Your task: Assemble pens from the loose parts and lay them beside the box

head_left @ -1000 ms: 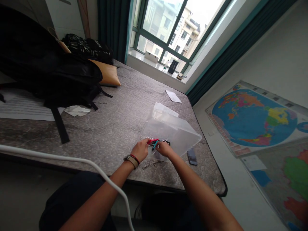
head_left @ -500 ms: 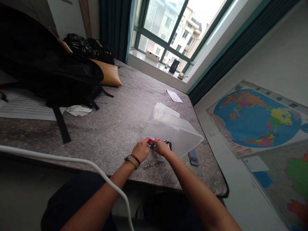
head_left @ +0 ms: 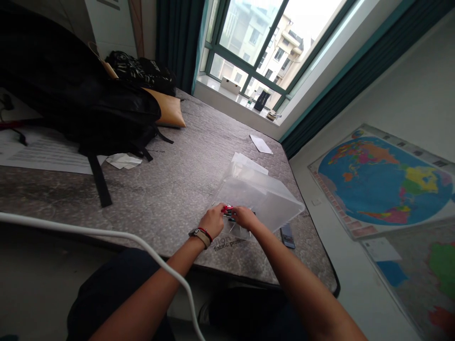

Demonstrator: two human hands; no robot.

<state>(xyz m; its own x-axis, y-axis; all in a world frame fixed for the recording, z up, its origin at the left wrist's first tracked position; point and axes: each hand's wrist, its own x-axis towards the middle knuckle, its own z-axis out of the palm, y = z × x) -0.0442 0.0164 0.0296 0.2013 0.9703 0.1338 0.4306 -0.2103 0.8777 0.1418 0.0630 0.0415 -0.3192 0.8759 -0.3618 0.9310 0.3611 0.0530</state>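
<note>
A clear plastic box (head_left: 280,196) lies on its side on the mattress, its mouth toward me. At that mouth, my left hand (head_left: 212,221) closes its fingers on a small red item (head_left: 227,208), whose exact kind is too small to tell. Just to the right, my right hand (head_left: 244,218) is closed too, its fingertips pinched by the red item and some thin dark and greenish pieces (head_left: 230,217). What the right fingertips hold is hidden. A few thin, light sticks lie below the hands, and my left wrist wears a watch and a red band.
The mattress (head_left: 170,189) carries a black backpack (head_left: 106,113), printed paper (head_left: 53,154), crumpled paper (head_left: 124,161) and a tan cushion (head_left: 171,110). A phone (head_left: 287,236) lies right of the box. A white pole or tube (head_left: 106,233) crosses in front at lower left.
Both hands stay together by the box's mouth; the right fingers have shifted slightly around the small pieces. The whole view has moved a little as the head turned.
</note>
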